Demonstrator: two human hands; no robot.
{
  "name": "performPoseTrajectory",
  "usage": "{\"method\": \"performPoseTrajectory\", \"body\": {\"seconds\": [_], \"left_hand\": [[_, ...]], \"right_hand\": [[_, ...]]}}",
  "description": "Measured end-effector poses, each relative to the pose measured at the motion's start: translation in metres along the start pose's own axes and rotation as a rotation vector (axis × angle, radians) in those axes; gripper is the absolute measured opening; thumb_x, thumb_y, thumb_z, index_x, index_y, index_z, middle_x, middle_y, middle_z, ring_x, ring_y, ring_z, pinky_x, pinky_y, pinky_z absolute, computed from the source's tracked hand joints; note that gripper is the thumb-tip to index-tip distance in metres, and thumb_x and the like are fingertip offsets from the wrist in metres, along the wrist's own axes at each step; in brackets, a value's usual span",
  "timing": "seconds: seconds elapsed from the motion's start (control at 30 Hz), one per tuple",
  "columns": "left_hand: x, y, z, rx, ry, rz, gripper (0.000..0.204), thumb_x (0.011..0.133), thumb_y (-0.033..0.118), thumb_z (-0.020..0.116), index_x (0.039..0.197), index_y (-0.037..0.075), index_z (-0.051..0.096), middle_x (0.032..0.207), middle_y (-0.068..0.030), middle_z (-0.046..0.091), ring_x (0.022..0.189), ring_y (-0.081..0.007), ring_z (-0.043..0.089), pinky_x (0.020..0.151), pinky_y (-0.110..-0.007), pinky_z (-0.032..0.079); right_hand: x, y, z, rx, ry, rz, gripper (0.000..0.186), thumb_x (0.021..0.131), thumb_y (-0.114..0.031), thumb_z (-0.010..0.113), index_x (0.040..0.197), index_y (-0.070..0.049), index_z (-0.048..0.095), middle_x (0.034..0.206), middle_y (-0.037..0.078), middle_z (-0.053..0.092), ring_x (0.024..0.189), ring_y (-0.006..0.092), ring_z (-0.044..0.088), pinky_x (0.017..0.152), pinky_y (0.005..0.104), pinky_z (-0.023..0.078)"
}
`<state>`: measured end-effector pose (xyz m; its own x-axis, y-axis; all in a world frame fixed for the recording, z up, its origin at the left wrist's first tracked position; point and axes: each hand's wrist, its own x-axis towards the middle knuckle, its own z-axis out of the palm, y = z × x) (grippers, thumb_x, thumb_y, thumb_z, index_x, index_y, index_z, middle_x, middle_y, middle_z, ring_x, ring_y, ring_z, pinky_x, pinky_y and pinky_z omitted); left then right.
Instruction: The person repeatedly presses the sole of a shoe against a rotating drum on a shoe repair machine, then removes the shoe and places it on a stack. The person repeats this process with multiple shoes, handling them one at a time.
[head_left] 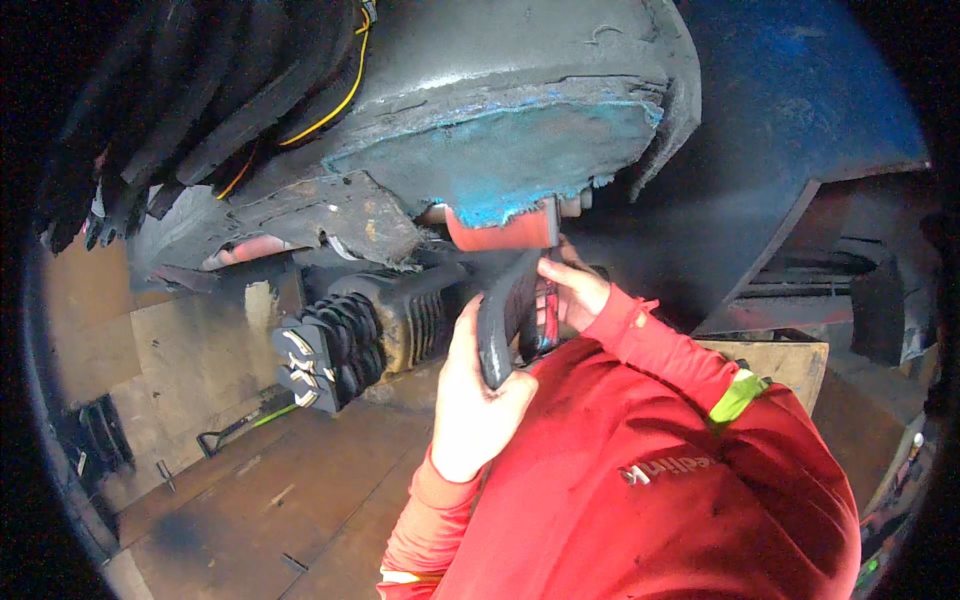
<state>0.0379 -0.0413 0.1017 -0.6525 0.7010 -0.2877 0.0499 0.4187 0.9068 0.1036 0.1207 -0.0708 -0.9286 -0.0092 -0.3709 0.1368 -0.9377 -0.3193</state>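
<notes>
My left hand (474, 405) is closed on the lower part of a curved black piece (497, 335), its thumb at the piece's bottom end. My right hand (580, 292) grips the piece's upper part from the right, where a narrow red-and-black face shows. The piece is upright, just below a red belt on a roller (496, 234) under a grey machine housing (510, 45). A frayed, dusty blue cloth (485, 150) covers the front of the housing above the belt.
Curved black pieces hang at upper left (210, 80); others are stacked (330, 355) beside a ribbed motor (405, 315). A dark blue panel (780, 90) stands at right, a wooden board (775, 365) below it. A green-handled tool (270, 416) lies on the stained floor (230, 510).
</notes>
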Motion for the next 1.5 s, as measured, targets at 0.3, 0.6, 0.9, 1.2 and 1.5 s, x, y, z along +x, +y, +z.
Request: {"method": "performPoseTrajectory", "body": {"seconds": [0.3,0.6,0.9,1.2,1.5], "left_hand": [[0.066,-0.017,0.019,0.094,-0.104,-0.076,0.058,0.078,0.004,0.062,0.134,-0.005,0.048,0.116,-0.0187,0.065,0.106,-0.0238,0.063,0.093,-0.034,0.05],[0.007,0.015,-0.001,-0.045,-0.043,-0.007,0.072,0.073,-0.007,0.049,0.144,-0.004,0.041,0.127,-0.009,0.056,0.111,-0.0167,0.055,0.095,-0.027,0.046],[-0.06,0.002,-0.021,0.046,0.037,-0.014,0.08,0.07,-0.004,0.055,0.147,-0.003,0.034,0.137,-0.018,0.053,0.125,-0.0256,0.054,0.105,-0.035,0.043],[-0.001,-0.014,0.009,-0.036,0.021,0.078,0.073,0.076,0.001,0.06,0.146,-0.002,0.036,0.128,-0.018,0.057,0.116,-0.0222,0.056,0.102,-0.031,0.043],[-0.113,-0.133,0.006,-0.341,0.1,-0.053,0.079,0.079,-0.002,0.067,0.151,-0.004,0.032,0.151,-0.0173,0.042,0.138,-0.0263,0.043,0.114,-0.04,0.033]], "right_hand": [[0.012,0.004,-0.045,0.131,0.121,0.076,0.039,0.098,-0.036,0.061,0.129,-0.012,0.057,0.122,0.007,0.066,0.104,0.023,0.066,0.089,0.0418,0.054],[-0.009,-0.007,0.01,-0.019,0.035,-0.055,0.043,0.097,-0.03,0.064,0.136,-0.019,0.051,0.125,0.004,0.063,0.113,0.0215,0.063,0.094,0.0425,0.053],[-0.028,0.004,0.035,-0.016,0.053,-0.044,0.107,0.092,-0.006,0.068,0.157,-0.034,-0.012,0.13,0.013,0.058,0.11,0.0304,0.064,0.086,0.0531,0.056],[-0.011,-0.031,0.02,-0.045,0.116,0.018,0.063,0.096,-0.017,0.064,0.147,-0.021,0.028,0.126,0.009,0.06,0.102,0.0272,0.067,0.081,0.0484,0.057],[-0.038,0.038,0.009,-0.466,-0.016,-0.265,0.139,0.077,0.017,0.072,0.148,-0.049,-0.029,0.129,0.014,0.053,0.104,0.0258,0.062,0.083,0.0426,0.057]]}}
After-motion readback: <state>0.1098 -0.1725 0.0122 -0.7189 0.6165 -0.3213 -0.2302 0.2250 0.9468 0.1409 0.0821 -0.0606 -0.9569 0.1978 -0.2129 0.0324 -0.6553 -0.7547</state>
